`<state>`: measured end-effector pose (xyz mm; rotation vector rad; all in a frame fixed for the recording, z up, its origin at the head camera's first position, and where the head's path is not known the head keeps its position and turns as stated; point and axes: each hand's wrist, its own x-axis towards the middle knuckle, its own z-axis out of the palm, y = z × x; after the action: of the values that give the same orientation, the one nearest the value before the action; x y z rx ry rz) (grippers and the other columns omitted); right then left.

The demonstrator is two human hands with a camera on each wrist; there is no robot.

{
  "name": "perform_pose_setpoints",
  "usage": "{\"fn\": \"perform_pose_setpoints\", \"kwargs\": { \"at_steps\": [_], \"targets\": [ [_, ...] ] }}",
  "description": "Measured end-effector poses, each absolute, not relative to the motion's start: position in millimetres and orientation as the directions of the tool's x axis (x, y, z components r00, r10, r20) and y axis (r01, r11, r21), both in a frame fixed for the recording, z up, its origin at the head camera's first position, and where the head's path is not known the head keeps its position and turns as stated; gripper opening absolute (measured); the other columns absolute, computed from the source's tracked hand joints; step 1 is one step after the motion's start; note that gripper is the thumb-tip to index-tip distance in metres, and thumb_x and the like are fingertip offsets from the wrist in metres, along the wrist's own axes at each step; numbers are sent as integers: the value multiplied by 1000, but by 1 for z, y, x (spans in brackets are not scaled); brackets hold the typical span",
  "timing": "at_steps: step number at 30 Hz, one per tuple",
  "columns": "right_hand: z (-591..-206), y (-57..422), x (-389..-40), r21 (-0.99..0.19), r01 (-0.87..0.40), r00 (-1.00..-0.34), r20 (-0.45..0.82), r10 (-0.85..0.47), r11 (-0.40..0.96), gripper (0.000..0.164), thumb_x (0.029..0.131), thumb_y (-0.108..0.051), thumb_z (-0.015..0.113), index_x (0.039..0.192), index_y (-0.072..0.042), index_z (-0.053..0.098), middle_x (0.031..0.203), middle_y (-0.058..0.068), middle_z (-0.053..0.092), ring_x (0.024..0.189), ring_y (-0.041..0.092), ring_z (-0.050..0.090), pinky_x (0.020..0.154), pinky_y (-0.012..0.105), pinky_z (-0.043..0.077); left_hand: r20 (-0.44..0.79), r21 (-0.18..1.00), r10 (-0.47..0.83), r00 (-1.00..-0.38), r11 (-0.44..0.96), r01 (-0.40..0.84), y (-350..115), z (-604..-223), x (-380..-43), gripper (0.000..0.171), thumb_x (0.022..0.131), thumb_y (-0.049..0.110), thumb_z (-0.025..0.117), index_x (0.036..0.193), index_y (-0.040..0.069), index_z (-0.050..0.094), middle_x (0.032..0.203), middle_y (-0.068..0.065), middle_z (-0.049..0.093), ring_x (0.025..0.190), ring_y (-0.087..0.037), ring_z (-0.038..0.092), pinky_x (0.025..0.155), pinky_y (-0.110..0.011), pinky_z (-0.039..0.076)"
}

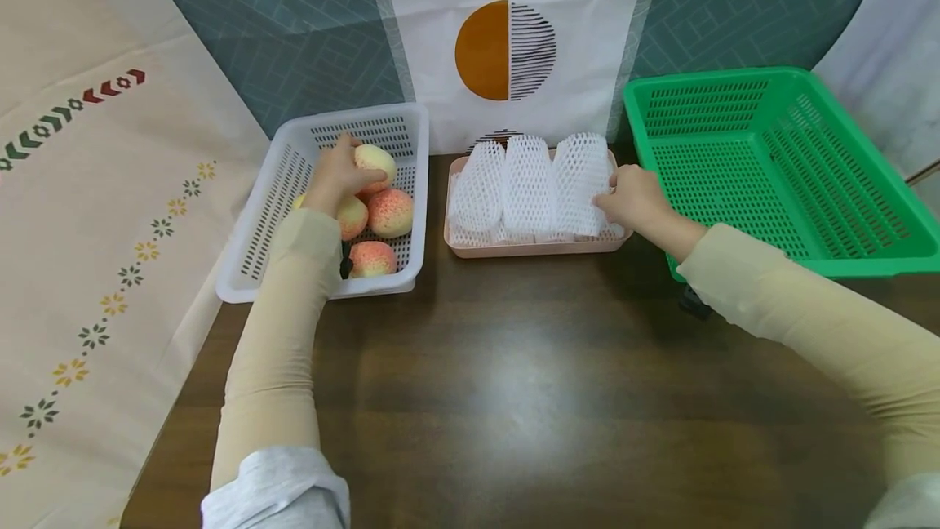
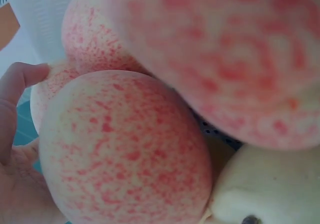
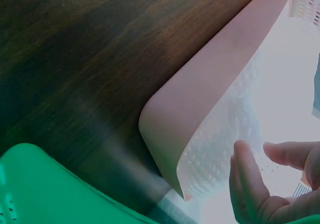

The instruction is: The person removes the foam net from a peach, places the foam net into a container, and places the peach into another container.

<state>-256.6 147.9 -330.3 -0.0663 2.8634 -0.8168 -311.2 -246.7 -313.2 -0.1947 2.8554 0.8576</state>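
In the head view my left hand (image 1: 339, 176) reaches into the white basket (image 1: 246, 255) and grips a yellow-red peach (image 1: 376, 160) at the back. The left wrist view shows the left thumb and fingers (image 2: 35, 73) against a peach behind a larger speckled peach (image 2: 125, 144). My right hand (image 1: 637, 198) is at the right end of a pink tray (image 1: 514, 251), its fingertips at the rightmost white foam net sleeve (image 1: 582, 178). In the right wrist view, a gap shows between thumb and fingers (image 3: 250, 179), with overexposed white netting behind.
Several other peaches (image 1: 390, 213) lie in the white basket, left of the tray. A green basket (image 1: 778, 76) stands to the right, close by the right hand. Brown tabletop (image 1: 514, 382) stretches in front of the containers. Patterned cloth (image 1: 507, 47) hangs behind.
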Motion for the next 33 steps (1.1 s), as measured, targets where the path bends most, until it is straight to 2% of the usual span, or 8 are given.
{"fn": "perform_pose_setpoints", "kwargs": {
  "at_steps": [2, 4, 7, 13, 16, 18, 21, 33],
  "targets": [
    [-330, 147, -256, -519, 7, -987, -140, -77, 855, 46, 92, -14, 56, 122, 20, 49, 114, 36, 55, 91, 42, 61, 82, 49, 51, -196, 526, -81, -977, 833, -175, -246, -313, -312, 76, 85, 32, 65, 144, 6, 25, 141, -25, 32, 124, -37, 32, 106, -53, 33],
    [-329, 146, -256, -512, 7, -989, -131, -70, 859, 47, 92, -14, 56, 123, 21, 46, 111, 35, 54, 87, 40, 59, 84, 50, 51, -206, 512, -81, -975, 840, -178, -246, -314, -313, 77, 86, 33, 64, 146, 6, 23, 144, -26, 29, 127, -38, 30, 107, -54, 31],
    [-328, 145, -254, -513, 0, -991, -113, -68, 859, 45, 91, -13, 57, 120, 21, 48, 94, 30, 56, 75, 32, 56, 75, 46, 51, -218, 501, -74, -973, 847, -176, -245, -315, -315, 78, 87, 33, 63, 147, 6, 22, 145, -27, 27, 128, -39, 29, 107, -55, 31],
    [-326, 146, -252, -528, -2, -992, -109, -70, 850, 50, 91, -12, 57, 126, 20, 44, 78, 21, 53, 59, 21, 47, 57, 33, 43, -228, 507, -66, -971, 844, -177, -245, -317, -316, 77, 88, 35, 62, 148, 9, 21, 143, -24, 30, 124, -37, 32, 106, -54, 33],
    [-325, 146, -252, -534, 10, -991, -118, -63, 845, 51, 91, -12, 57, 128, 19, 43, 84, 23, 54, 66, 26, 50, 60, 36, 46, -226, 507, -56, -972, 846, -166, -243, -317, -318, 75, 90, 34, 61, 148, 9, 21, 142, -22, 32, 123, -35, 35, 107, -53, 33],
    [-324, 146, -252, -538, 19, -990, -128, -59, 842, 53, 91, -12, 56, 130, 19, 41, 102, 31, 55, 84, 35, 56, 74, 45, 51, -228, 508, -40, -973, 847, -154, -242, -318, -319, 71, 91, 31, 59, 146, 6, 23, 140, -22, 36, 120, -34, 37, 107, -50, 34],
    [-324, 146, -252, -544, 32, -987, -148, -57, 839, 57, 91, -13, 54, 135, 19, 35, 123, 36, 49, 111, 45, 51, 91, 54, 47, -237, 497, -20, -971, 856, -139, -240, -319, -320, 63, 93, 26, 57, 143, 2, 27, 137, -23, 40, 115, -33, 40, 103, -48, 36],
    [-322, 147, -251, -546, 42, -986, -156, -52, 837, 57, 91, -15, 56, 134, 18, 37, 125, 36, 50, 115, 46, 48, 92, 54, 47, -219, 503, -14, -976, 855, -125, -241, -320, -316, 53, 95, 25, 54, 138, -1, 36, 125, -23, 44, 102, -31, 43, 87, -44, 40]
  ]
}}
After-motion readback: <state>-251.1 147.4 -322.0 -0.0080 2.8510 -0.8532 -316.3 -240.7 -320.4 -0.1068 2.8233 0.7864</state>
